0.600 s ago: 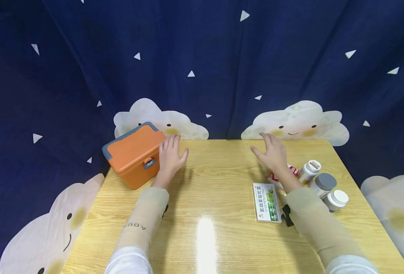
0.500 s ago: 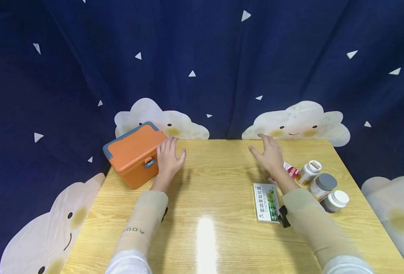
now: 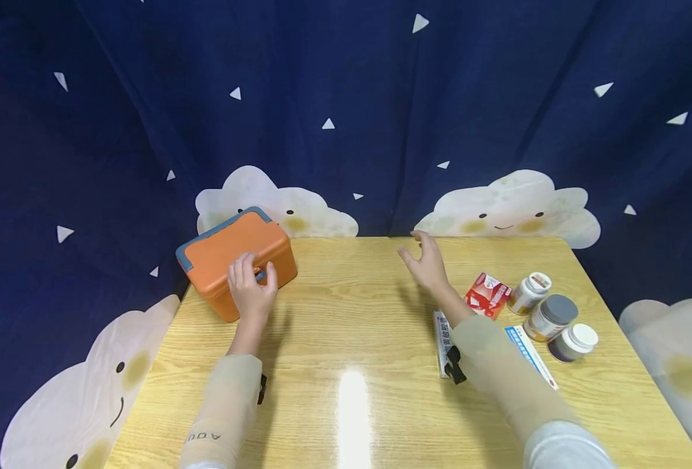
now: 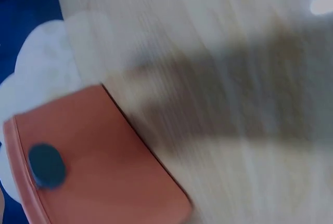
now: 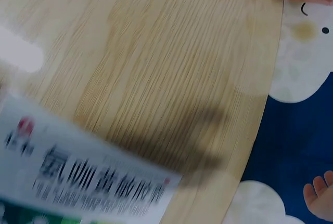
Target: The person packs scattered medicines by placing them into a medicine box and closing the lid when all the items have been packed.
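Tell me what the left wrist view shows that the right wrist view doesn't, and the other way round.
Only the left wrist view: the dark latch and the side of the orange storage box that carries it.
Only the right wrist view: the white capsule box with Chinese lettering, plus part of the right hand.
Both: some of the orange storage box, the wooden table, the navy curtain and a white cloud print.

The pale wooden table carried an orange case, partly hidden behind the left fingers in the head view. Right of the right fingers and somewhat below them there lay a red box, with three upright bottles farther right. Lower below those fingers lay a partly hidden white box and, to its right, a blue-and-white box.
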`<move>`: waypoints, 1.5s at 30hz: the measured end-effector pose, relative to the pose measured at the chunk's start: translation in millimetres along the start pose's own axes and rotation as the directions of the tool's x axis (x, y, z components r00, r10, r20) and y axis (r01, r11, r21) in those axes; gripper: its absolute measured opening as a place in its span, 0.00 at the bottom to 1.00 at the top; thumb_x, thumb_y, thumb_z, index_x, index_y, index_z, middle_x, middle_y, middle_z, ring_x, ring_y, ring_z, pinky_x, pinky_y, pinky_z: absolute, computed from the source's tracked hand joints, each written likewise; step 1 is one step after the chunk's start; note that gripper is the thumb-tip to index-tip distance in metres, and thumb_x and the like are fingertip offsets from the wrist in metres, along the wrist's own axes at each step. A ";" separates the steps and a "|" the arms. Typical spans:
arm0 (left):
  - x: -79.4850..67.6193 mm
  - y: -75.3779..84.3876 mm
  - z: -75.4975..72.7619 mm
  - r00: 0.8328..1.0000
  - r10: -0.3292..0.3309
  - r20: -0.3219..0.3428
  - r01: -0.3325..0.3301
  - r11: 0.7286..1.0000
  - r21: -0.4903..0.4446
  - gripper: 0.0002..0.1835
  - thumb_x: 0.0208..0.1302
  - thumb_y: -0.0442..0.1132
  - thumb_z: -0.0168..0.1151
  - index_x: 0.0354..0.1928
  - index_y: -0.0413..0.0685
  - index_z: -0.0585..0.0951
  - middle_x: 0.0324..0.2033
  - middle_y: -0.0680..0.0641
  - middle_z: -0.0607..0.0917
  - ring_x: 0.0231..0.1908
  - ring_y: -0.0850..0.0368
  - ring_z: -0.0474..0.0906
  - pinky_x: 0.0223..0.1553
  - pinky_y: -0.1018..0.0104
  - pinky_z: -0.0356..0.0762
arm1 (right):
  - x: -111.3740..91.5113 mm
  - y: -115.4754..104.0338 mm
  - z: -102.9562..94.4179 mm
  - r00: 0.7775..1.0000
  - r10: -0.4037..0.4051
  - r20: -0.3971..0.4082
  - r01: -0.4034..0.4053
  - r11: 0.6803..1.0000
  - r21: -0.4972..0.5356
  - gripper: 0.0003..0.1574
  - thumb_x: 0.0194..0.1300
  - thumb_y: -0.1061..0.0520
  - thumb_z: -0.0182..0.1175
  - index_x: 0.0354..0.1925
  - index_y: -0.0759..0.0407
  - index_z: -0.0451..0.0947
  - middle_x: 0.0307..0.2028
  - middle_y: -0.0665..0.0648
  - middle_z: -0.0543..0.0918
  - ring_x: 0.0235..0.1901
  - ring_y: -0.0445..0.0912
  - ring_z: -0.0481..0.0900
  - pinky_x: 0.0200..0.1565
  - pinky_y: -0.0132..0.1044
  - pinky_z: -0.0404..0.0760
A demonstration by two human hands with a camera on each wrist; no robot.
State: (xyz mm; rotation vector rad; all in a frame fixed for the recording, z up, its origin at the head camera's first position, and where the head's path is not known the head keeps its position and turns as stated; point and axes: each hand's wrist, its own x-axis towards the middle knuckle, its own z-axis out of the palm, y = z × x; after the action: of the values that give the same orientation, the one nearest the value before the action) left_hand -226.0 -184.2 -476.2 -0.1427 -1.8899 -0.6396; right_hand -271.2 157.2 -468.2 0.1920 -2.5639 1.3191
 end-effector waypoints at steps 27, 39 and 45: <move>-15.4 -61.1 -56.8 0.883 -0.390 -0.260 0.414 0.909 0.044 0.16 0.47 0.35 0.61 0.39 0.32 0.75 0.39 0.35 0.74 0.45 0.40 0.66 0.52 0.51 0.58 | 14.6 -64.5 100.2 0.979 0.153 0.133 -0.179 0.961 0.209 0.32 0.60 0.48 0.56 0.59 0.61 0.63 0.51 0.65 0.70 0.52 0.60 0.68 0.50 0.49 0.69; -19.2 -70.5 -54.0 0.810 -0.556 -0.187 0.563 0.826 -0.016 0.20 0.48 0.36 0.61 0.41 0.31 0.70 0.40 0.36 0.69 0.44 0.47 0.62 0.49 0.60 0.57 | 19.8 -91.4 126.4 0.958 0.166 0.235 -0.214 0.957 0.196 0.34 0.61 0.45 0.54 0.61 0.59 0.60 0.53 0.63 0.70 0.53 0.57 0.69 0.51 0.47 0.68; -16.7 -68.6 -51.6 0.754 -0.642 -0.142 0.645 0.764 -0.027 0.22 0.51 0.39 0.61 0.44 0.31 0.68 0.44 0.36 0.68 0.46 0.46 0.62 0.50 0.62 0.57 | 19.9 -103.0 137.2 0.939 0.171 0.299 -0.235 0.953 0.192 0.33 0.62 0.45 0.53 0.62 0.56 0.60 0.56 0.64 0.68 0.55 0.58 0.68 0.53 0.47 0.68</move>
State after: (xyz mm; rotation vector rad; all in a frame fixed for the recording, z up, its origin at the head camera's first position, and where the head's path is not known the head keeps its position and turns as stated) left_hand -203.0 -264.6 -502.0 0.5945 -1.7870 -1.0591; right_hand -288.8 -14.3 -458.8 0.1660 -2.7171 1.7799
